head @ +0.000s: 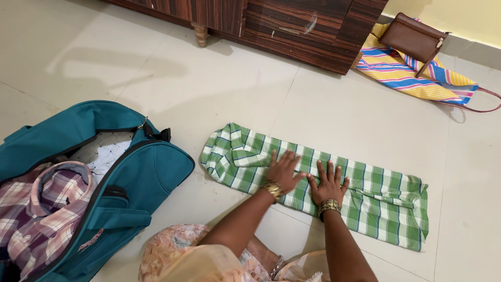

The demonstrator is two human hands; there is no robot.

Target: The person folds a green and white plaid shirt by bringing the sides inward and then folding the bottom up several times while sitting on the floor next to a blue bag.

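A green and white checked shirt (376, 201) lies folded into a long strip on the pale tiled floor. My left hand (284, 171) presses flat on its middle, fingers spread. My right hand (327, 184) rests flat right beside it on the same cloth. Both wrists wear gold bangles. Neither hand grips anything.
An open teal duffel bag (141, 177) sits at the left with a pink plaid shirt (39, 209) and white cloth inside. A dark wooden cabinet (292, 26) stands at the back. A brown purse (416, 37) lies on a striped bag (407, 73) at the far right.
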